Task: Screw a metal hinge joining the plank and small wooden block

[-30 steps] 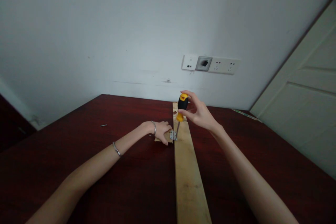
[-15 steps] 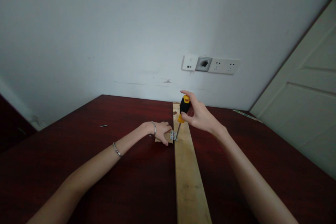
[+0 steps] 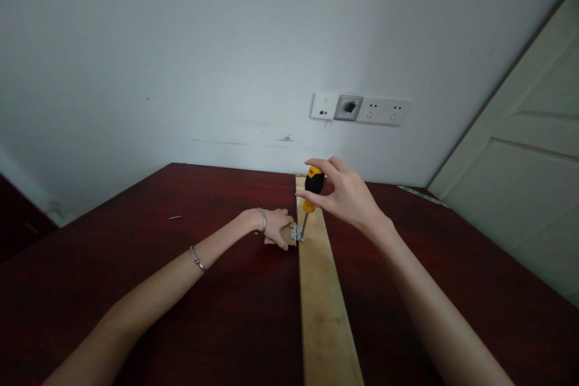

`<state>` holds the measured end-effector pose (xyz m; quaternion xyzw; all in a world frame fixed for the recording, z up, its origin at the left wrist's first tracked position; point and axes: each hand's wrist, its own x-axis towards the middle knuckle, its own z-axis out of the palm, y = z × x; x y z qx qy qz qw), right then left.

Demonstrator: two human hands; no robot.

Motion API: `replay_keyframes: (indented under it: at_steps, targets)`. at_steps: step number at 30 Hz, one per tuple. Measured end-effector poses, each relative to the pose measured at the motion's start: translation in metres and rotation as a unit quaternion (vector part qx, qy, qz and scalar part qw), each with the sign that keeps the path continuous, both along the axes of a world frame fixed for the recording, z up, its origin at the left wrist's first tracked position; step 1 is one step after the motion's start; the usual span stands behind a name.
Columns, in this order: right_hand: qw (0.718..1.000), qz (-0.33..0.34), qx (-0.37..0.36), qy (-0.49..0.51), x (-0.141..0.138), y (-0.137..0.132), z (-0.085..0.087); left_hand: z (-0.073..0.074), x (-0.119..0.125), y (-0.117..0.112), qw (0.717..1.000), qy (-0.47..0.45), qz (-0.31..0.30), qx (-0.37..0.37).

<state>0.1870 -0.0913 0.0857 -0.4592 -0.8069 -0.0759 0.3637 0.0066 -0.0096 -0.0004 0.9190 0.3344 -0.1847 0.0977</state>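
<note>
A long pale wooden plank (image 3: 323,301) lies on the dark red table (image 3: 203,313), running away from me. My right hand (image 3: 344,196) is closed around the black-and-yellow handle of a screwdriver (image 3: 311,188), held nearly upright with its tip at a small metal hinge (image 3: 296,232) on the plank's left edge. My left hand (image 3: 277,226) presses down on a small wooden block (image 3: 271,240) beside the plank, next to the hinge, with fingers curled over it. Two thin bracelets ring my left forearm.
A loose screw (image 3: 174,217) lies on the table at the far left. A row of wall sockets (image 3: 359,109) sits on the white wall behind the table. A white door (image 3: 520,175) stands at the right. A thin pale strip (image 3: 420,195) lies at the table's far right edge.
My right hand has shifted its grip on the screwdriver handle, fingers turning around it. The left hand, block and plank have stayed in place.
</note>
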Motion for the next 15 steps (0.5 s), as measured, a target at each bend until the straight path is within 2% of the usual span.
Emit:
replay_keyframes:
  at_steps: [4,8,11,15]
  targets:
    - [1.000,-0.014,-0.004,0.003,-0.0013,-0.0024,0.0020,0.0035,0.0016,-0.0015,1.000,0.010,-0.007,0.001]
    - [0.999,-0.020,0.008,-0.036,-0.0028,-0.0052,0.0028,0.0006,0.0007,0.0017,1.000,0.003,-0.019,0.001]
    - [0.999,-0.036,0.015,-0.026,-0.0032,-0.0029,0.0006,-0.0024,-0.0006,0.0038,1.000,-0.006,-0.015,0.003]
    - [0.998,0.048,0.023,0.014,-0.0040,0.0019,-0.0034,-0.0040,-0.0012,0.0044,1.000,-0.010,-0.014,0.006]
